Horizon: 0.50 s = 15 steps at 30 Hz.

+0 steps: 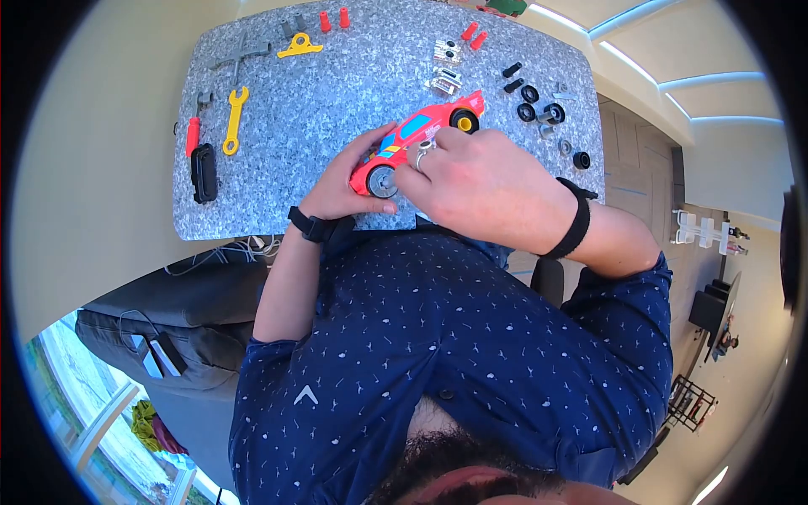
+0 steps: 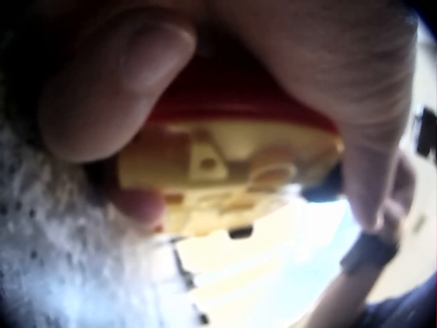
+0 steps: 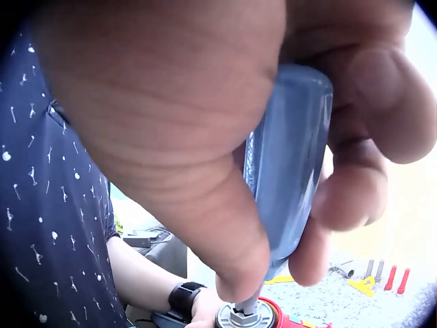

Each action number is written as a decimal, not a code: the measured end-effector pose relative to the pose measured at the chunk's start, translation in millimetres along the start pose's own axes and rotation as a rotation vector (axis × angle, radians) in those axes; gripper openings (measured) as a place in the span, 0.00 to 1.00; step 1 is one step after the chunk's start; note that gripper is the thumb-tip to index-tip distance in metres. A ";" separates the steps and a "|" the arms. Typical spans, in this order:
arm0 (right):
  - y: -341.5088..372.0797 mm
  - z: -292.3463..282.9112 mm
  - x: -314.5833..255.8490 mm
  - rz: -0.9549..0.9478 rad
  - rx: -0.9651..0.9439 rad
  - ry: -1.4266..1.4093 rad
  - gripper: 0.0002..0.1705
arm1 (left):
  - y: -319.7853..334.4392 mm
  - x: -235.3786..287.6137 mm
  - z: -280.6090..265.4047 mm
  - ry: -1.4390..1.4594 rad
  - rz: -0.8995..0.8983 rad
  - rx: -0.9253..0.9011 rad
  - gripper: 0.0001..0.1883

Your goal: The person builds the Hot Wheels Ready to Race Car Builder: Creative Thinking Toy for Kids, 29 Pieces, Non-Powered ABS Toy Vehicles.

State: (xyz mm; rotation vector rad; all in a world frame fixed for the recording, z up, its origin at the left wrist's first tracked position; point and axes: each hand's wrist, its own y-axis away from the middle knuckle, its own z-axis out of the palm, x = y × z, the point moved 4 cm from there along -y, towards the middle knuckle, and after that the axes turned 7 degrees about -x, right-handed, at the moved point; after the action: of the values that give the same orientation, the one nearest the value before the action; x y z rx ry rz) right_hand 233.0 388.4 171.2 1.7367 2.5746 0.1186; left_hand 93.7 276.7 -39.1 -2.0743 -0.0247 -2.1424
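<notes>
Nearest, across the bottom of the frame: a dark blue short-sleeved shirt with small white figures (image 1: pixel 446 337). Just above, at centre, the right hand (image 1: pixel 475 177), wearing a black wristband (image 1: pixel 576 220), fingers and thumb curled around a tool with a smooth blue-grey handle (image 3: pixel 293 164). Tip of that tool touching the grey hub of a black-rimmed wheel (image 1: pixel 381 181). Slightly further left, the left hand (image 1: pixel 341 185), gripping a red plastic toy car with blue windows (image 1: pixel 415 127). Car at the centre of the frame, slanting from lower left to upper right; its pale yellow underside (image 2: pixel 225 164) blurred in the left wrist view. At the car's upper-right end, a black wheel with a yellow centre (image 1: pixel 465 122).

Beneath and beyond, a speckled grey counter (image 1: pixel 337 109). On its left side, a long black case (image 1: pixel 204 172), a red-handled tool (image 1: pixel 194 136) and a yellow wrench (image 1: pixel 235 122). Toward the right edge, small black wheels (image 1: pixel 528 103). Farther up, shiny silver blocks (image 1: pixel 447 80); at upper left, a grey T-shaped tool (image 1: pixel 241 57), a yellow bracket-like piece (image 1: pixel 300 45) and red pegs (image 1: pixel 326 22). Far right, beyond the counter, a white rack (image 1: pixel 707 231).
</notes>
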 end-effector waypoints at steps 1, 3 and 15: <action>-0.6 0.2 2.0 0.015 -0.034 -0.008 0.11 | 0.6 -0.2 -0.9 0.019 -0.006 0.002 0.70; -1.1 -1.3 2.7 0.018 -0.024 -0.032 0.08 | 0.4 1.4 -0.8 0.017 -0.001 0.003 0.69; 26.9 33.4 32.8 0.302 0.194 -0.234 0.11 | 0.0 -2.1 -0.3 0.057 0.000 0.005 0.68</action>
State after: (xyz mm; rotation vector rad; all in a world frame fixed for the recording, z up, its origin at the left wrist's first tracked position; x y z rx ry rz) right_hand 247.9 430.4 140.7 2.0548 2.2110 -0.3188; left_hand 93.5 276.8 -41.2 -2.0089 -0.0234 -2.1983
